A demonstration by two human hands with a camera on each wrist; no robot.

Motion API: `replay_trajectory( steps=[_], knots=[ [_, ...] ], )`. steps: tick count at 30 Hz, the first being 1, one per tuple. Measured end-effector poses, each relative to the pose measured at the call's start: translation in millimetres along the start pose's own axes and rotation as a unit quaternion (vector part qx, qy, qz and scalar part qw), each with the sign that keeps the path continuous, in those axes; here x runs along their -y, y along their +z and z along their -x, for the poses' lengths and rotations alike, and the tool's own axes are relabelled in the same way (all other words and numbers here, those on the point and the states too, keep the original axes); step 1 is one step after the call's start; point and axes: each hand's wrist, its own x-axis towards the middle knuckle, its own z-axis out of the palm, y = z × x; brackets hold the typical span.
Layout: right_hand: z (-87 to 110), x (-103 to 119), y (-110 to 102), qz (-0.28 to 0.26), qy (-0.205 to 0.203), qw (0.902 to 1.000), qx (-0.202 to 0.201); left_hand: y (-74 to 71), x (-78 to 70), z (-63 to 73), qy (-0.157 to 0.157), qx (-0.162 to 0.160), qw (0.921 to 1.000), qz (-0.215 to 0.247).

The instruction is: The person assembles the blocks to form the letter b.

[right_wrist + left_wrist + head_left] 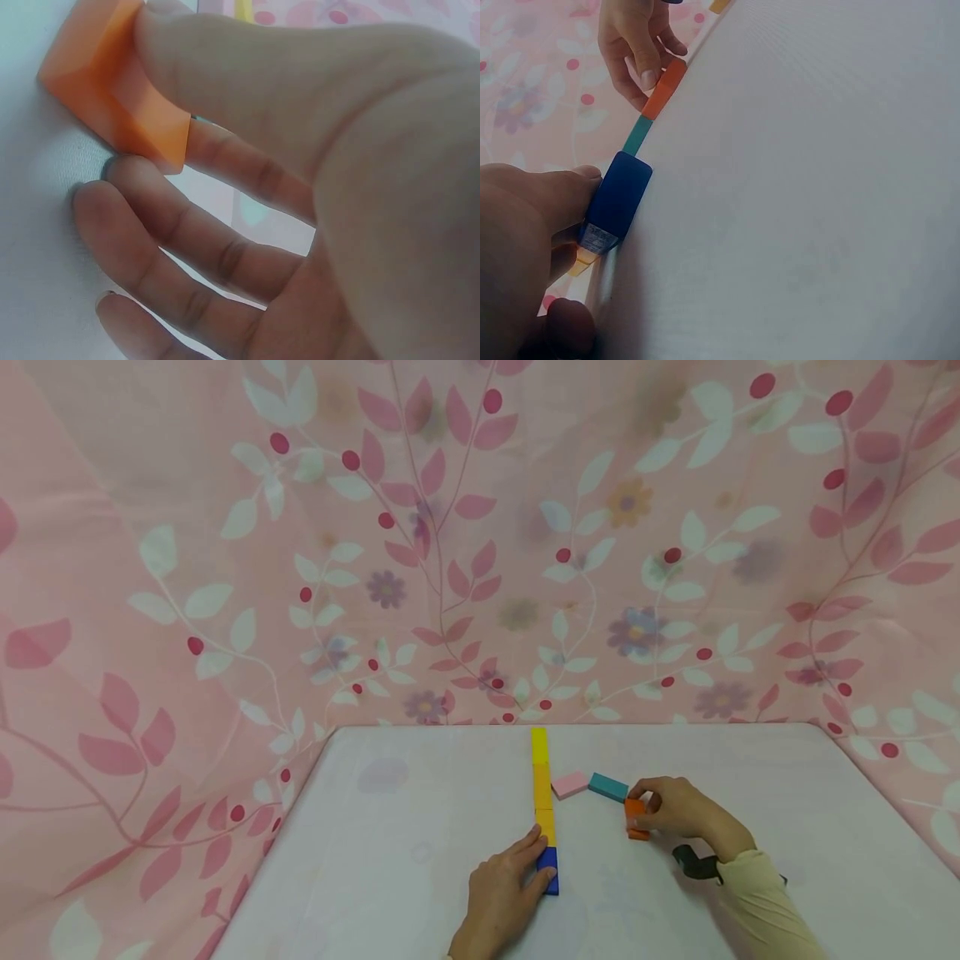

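Observation:
In the head view my left hand (501, 893) holds a blue block (548, 870) by its left side and near end, thumb and fingers bent about it. That block ends a straight upright row with two orange-yellow blocks (542, 787) and a bright yellow block (539, 746). My right hand (684, 810) pinches an orange block (636, 814) between thumb and fingers. A slanted orange shape (154, 127) shows under the thumb in the right wrist view; whether it is a second block I cannot tell. A teal block (608, 787) and a pink block (571, 785) lead from the orange block toward the row.
A white-covered table (420, 827) carries the blocks. Behind it hangs a pink floral cloth (480, 568). A dark device (696, 862) sits by the right wrist, next to the pale yellow sleeve (765, 893).

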Motion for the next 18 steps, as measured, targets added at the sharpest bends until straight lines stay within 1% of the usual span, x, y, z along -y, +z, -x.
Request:
replay_trajectory(
  steps=[10, 18],
  knots=[
    [2.0, 1.1, -2.4, 0.001, -0.007, 1.0000, 0.000, 0.3, -0.1, -0.9, 0.009, -0.006, 0.9999, -0.001],
    [5.7, -6.0, -5.9, -0.004, 0.004, 1.0000, -0.001, -1.5, -1.3, 0.2, 0.002, 0.003, 1.0000, 0.000]
  ],
)
